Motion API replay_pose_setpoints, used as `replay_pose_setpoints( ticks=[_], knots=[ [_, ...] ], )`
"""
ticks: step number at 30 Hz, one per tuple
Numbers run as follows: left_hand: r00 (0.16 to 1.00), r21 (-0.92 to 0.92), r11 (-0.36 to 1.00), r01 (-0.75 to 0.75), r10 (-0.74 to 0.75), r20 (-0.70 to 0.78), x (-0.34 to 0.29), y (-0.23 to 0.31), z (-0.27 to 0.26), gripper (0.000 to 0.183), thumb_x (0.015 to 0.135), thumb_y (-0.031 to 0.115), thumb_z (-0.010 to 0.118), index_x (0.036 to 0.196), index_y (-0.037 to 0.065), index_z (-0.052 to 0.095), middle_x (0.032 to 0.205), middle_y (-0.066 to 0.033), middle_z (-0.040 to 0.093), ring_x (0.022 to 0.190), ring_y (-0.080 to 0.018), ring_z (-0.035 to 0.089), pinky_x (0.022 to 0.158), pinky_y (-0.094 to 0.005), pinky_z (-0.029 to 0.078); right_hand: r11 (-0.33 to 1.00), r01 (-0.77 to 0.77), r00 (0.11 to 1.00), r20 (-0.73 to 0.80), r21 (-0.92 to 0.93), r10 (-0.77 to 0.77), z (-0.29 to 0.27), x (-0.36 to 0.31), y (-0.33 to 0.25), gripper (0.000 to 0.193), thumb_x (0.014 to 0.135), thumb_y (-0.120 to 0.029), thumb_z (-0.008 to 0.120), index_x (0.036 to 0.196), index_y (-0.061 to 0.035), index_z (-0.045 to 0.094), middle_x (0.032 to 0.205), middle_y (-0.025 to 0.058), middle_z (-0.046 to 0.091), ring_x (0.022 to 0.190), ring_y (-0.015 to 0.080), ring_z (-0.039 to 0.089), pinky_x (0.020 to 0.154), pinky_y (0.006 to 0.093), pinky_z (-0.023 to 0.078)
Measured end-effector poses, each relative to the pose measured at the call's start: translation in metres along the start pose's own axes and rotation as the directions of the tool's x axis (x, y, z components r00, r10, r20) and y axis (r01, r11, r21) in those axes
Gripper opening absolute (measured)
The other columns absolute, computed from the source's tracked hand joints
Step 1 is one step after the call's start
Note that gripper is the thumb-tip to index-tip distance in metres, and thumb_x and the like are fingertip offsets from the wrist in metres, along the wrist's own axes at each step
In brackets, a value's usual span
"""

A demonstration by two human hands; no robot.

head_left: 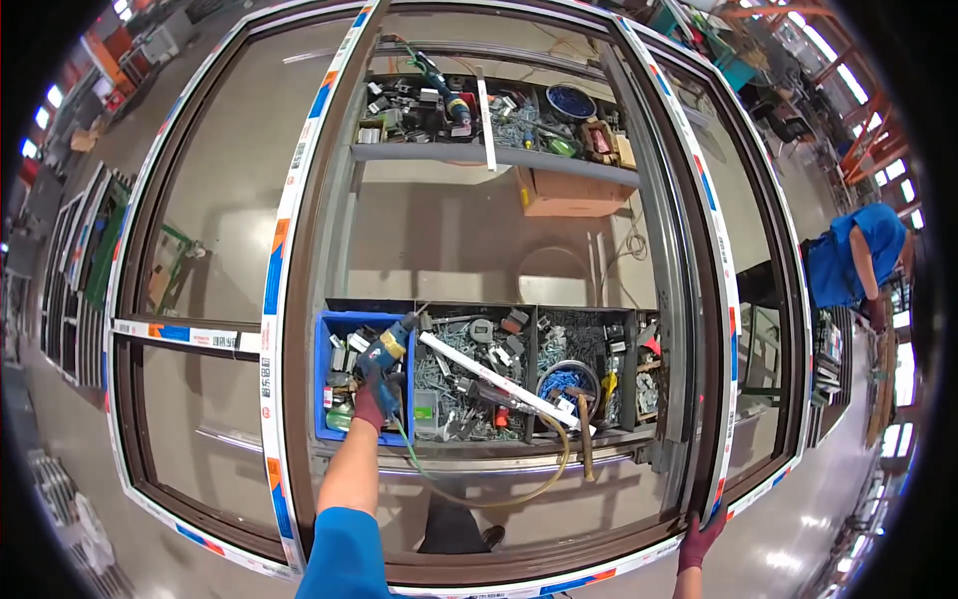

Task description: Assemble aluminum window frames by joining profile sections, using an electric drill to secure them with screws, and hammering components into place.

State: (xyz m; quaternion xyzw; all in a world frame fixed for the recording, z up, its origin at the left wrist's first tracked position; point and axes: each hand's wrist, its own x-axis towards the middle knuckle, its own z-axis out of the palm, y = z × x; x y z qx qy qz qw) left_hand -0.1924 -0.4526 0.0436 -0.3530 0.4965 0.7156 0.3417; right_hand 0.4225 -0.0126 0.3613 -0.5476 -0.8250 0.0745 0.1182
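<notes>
My left hand (370, 401), in a dark red glove, is closed around the grip of a blue and yellow drill (387, 349). The drill is over a blue bin (318, 379) of small boxes and hardware, its thin bit pointing up and away to the right. A green-yellow hose (479, 502) loops from its handle towards the right. At the lower right, my right hand (703, 539), gloved alike, grips the near edge of a large brown window frame (499, 576) with printed protective film.
Beside the blue bin, a divided tray (531, 371) holds screws, a white strip (489, 372) and a hammer (585, 434). A second tray (479, 153) beyond carries another drill (439, 90). Below it stands a cardboard box (569, 193). A person in blue (863, 255) works at the right.
</notes>
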Motion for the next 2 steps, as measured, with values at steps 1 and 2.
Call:
replay_pose_setpoints(
  ticks=[1,2],
  knots=[
    [0.999,-0.013,1.000,0.025,-0.025,-0.022,0.0199,0.0222,-0.1014,0.056,0.092,0.058,0.077,0.120,0.010,0.072,0.086,-0.0083,0.074,0.076,-0.0238,0.074,0.064,-0.0349,0.059,0.994,0.038,0.996,0.079,0.107,-0.047,0.0388,0.0139,-0.0205,0.084,0.088,-0.019,0.075,0.160,0.0025,0.038,0.161,0.0218,0.042,0.151,0.0383,0.037,0.128,0.0464,0.023],
    [0.999,-0.002,0.999,0.040,-0.040,-0.004,0.0274,0.0123,-0.0937,0.056,0.092,0.058,0.077,0.120,0.010,0.072,0.086,-0.0083,0.074,0.076,-0.0238,0.074,0.064,-0.0349,0.059,0.995,0.023,0.997,0.067,0.092,-0.029,0.0320,0.0114,-0.0154,0.084,0.088,-0.019,0.075,0.160,0.0025,0.038,0.161,0.0218,0.042,0.151,0.0383,0.037,0.128,0.0464,0.023]
  ],
)
